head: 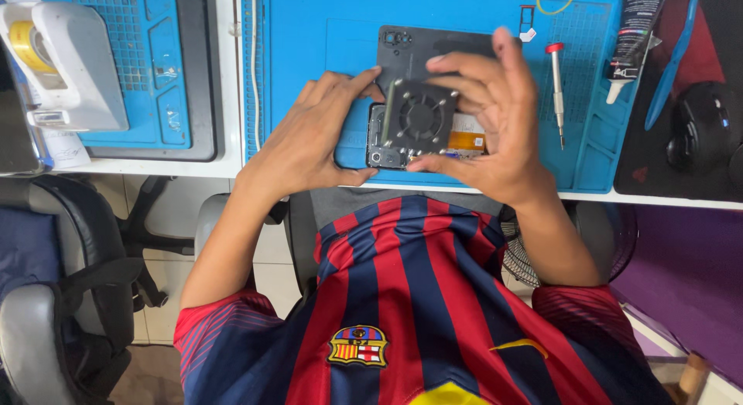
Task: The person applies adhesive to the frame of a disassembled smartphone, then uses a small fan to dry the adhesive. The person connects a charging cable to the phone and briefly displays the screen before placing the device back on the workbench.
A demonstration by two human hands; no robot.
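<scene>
Both my hands meet over the near edge of the desk [193,167], just above my striped shirt [402,297]. Left hand [309,138] lies flat with fingers together, thumb hooked on the near edge of the opened phone [379,138] and fingertips reaching past its far left corner, holding it down. Right hand [487,119] is spread and arched; its thumb and fingers pinch a small square black fan [419,115] by its sides, pressed onto the phone's exposed inside. The phone lies on the near part of the blue mat [325,34], close to the desk's edge, and a strip of orange and white shows under my right fingers.

Just beyond the fan, touching the far side of my hands, the black back cover [418,45] lies flat on the mat, camera cutout at its left corner. To its right a red-capped screwdriver [557,88] lies on the mat, well clear of my right hand. Farther right a black tube [635,34] with a white nozzle rests at the mat's edge, beside a blue tool [673,57] and a black mouse [704,126] on a dark pad. At far left a white device [62,64] sits on a second blue mat [155,64].
</scene>
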